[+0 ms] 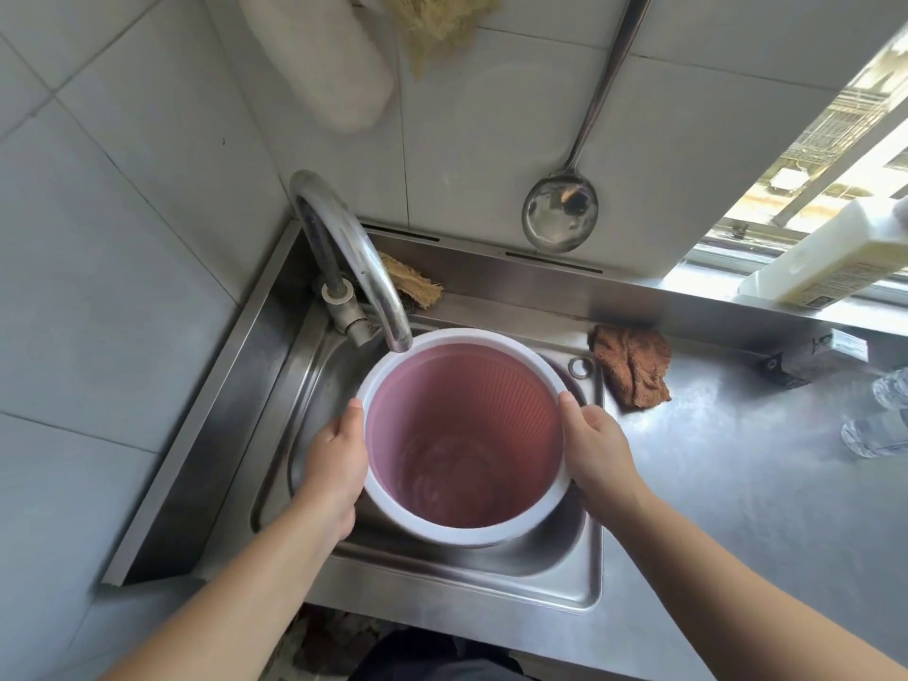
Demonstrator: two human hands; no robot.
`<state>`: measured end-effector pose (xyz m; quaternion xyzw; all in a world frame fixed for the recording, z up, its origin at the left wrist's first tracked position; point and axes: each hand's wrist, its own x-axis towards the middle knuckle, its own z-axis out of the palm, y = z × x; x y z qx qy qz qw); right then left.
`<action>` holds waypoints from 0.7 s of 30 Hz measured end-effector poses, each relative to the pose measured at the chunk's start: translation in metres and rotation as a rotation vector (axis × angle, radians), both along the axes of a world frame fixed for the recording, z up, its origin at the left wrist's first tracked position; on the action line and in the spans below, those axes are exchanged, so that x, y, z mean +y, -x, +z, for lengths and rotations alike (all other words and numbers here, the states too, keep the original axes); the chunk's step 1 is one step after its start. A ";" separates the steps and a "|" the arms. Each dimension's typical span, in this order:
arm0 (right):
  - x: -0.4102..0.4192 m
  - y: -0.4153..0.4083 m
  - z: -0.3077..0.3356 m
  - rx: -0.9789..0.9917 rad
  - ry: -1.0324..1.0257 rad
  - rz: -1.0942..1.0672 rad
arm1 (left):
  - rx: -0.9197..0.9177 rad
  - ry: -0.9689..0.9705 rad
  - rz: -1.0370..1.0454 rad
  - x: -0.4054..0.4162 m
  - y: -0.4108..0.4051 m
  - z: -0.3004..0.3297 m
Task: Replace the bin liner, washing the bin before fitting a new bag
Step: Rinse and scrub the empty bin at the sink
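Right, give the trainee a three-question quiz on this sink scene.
1. True or false: a bag already lines the bin.
2. Which hands hold the bin: A. only the left hand; B. only the right hand; C. both?
3. Fill in: the tap spout ends over the bin's ____ rim.

Extra detail: a ladle hangs on the wall and a brown cloth lies right of the sink.

Key: 1 false; 2 C; 3 far (back).

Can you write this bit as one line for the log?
step: washing | both hands, left hand and right hand, hold pink bin in sink | tap spout above rim | no liner
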<state>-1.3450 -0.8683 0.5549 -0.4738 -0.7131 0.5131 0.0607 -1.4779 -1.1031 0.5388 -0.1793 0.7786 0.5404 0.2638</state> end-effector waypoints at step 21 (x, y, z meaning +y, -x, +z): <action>0.020 0.007 0.003 0.105 0.100 -0.122 | -0.034 -0.022 -0.019 0.023 -0.001 0.001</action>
